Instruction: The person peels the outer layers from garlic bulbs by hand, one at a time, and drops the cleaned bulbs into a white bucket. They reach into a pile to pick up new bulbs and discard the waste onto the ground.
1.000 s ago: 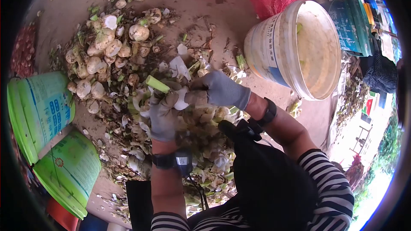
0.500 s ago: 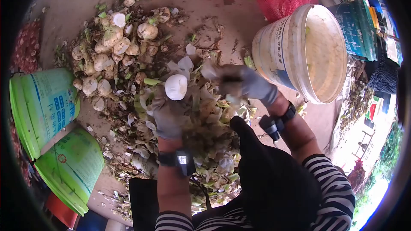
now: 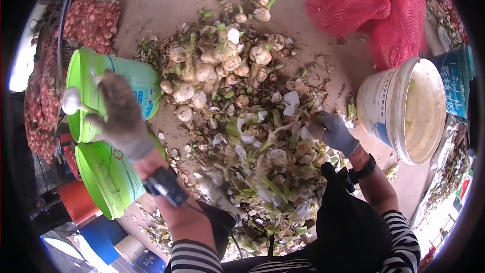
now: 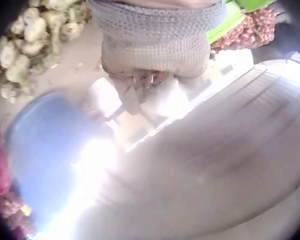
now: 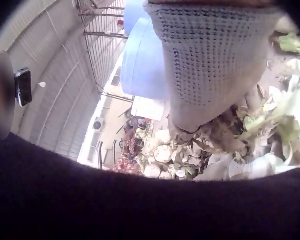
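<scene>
In the head view, a white garlic bulb with a short green stem is over the mouth of the upper green bucket. My gloved left hand reaches across that bucket, thumb and fingers spread apart, with the stem's end close by the thumb. Blur softens these fingers. On the right, my gloved right hand is low at the edge of a heap of garlic peels and leaves. Its fingertips reach down among loose skins in the right wrist view, and whether they grip anything I cannot tell.
Unpeeled garlic bulbs lie piled beyond the peels. A second green bucket and an orange bucket stand at left. To the right are a white bucket and red netting. Filled red net bags sit at far left.
My left hand has swung left from the peel heap to the green bucket, and the white bulb has gone there too. The right hand has come to the heap's right edge. The head view has shifted left.
</scene>
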### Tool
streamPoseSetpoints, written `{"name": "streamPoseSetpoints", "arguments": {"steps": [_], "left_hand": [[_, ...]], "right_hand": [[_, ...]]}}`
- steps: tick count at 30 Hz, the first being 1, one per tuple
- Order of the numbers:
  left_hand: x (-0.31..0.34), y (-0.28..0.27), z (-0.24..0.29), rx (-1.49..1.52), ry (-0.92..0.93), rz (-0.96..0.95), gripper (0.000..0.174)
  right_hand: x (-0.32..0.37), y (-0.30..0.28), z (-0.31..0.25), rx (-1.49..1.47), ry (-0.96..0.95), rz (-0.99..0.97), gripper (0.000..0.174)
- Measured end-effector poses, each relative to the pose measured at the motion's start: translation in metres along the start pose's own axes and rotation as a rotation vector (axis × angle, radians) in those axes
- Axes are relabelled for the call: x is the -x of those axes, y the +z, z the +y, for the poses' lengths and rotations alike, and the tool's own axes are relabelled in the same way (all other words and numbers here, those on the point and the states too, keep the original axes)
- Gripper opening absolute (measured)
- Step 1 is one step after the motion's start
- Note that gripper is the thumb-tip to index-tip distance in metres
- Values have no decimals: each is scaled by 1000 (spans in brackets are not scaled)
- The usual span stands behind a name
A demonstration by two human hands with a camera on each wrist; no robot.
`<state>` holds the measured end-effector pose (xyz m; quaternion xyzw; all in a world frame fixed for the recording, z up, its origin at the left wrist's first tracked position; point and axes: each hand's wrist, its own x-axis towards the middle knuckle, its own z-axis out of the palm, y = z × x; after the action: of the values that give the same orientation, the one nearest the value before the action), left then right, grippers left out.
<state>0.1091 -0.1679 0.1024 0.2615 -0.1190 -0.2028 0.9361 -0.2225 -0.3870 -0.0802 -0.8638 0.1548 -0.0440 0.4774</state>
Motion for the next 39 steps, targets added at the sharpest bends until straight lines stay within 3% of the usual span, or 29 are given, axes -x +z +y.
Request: {"name": "streamPoseSetpoints", "arguments": {"steps": [1, 3, 5, 6, 7, 8, 10, 11, 12, 13, 14, 16, 18, 21, 24, 25, 27, 28, 30, 31, 32, 34, 35, 36, 38, 39], "left_hand": [[-8, 3, -8, -48, -55, -90, 41], [-15, -20, -52, -721, -189, 60, 38], [-23, -39, -106, -1539, -101, -440, 53], [-13, -49, -136, -1752, -38, -229, 74], [-17, -55, -152, -2030, 47, -342, 82], [-18, -61, -169, -2107, 22, -250, 80], [-22, -62, -182, -2159, 88, -242, 73], [-18, -60, -185, -2172, 147, -329, 66], [-5, -46, -188, -2005, 20, -381, 62], [15, -35, -191, -1914, 24, -487, 62], [37, -27, -195, -1816, 27, -590, 61], [79, -21, -207, -1613, -151, -769, 65], [106, -10, -218, -1559, -193, -852, 70], [123, -11, -224, -1289, -482, -661, 67], [133, -19, -223, -1351, -432, -743, 73], [133, -20, -221, -1354, -432, -739, 73], [131, -22, -216, -1013, -647, -559, 67], [132, -23, -213, -1015, -644, -557, 67], [135, -31, -210, -422, -985, -169, 58], [133, -36, -208, -209, -1064, -99, 54], [138, -36, -207, -210, -1064, -99, 54], [152, -16, -208, -127, -924, 78, 55], [157, -6, -209, -346, -811, 1, 62], [160, -8, -208, -346, -809, 3, 62], [164, -14, -206, -449, -859, -28, 51], [154, -14, -201, -300, -1051, 52, 44]], "right_hand": [[-3, 4, -3, 24, -10, 21, 24], [-13, 4, -16, 79, 3, 18, 28], [-16, 8, -15, 100, -10, 1, 27], [-16, 9, -14, 119, -23, -22, 26], [-16, 8, -13, 91, -54, -34, 23], [-15, 6, -12, 104, -31, -39, 23], [-17, -1, -13, 58, -46, -44, 21], [-20, -3, -12, 15, -19, -8, 21], [-23, -9, -16, -40, 66, -12, 21], [-28, -16, -19, -94, 156, -11, 22], [-33, -18, -17, -238, 132, 69, 25], [-40, -4, -11, -597, 77, 288, 36], [-40, -12, -7, -425, 134, 195, 36], [-34, -29, -14, -417, 235, 103, 34], [-26, -30, -4, -410, 192, 34, 31], [-25, -34, -5, -421, 339, -47, 28], [-25, -39, -18, -432, 348, -42, 25], [-25, -41, -23, -443, 361, -34, 22], [-20, -33, -13, -533, 382, -24, 21], [-17, -28, -8, -625, 410, -8, 21], [-16, -23, -4, -626, 409, -9, 21], [-16, -19, -6, -700, 449, 102, 22], [-15, -22, -12, -794, 564, 114, 24], [-14, -22, -11, -794, 563, 111, 24], [-10, -22, -4, -964, 648, -4, 21], [-10, -24, 1, -869, 555, -66, 17]]}}
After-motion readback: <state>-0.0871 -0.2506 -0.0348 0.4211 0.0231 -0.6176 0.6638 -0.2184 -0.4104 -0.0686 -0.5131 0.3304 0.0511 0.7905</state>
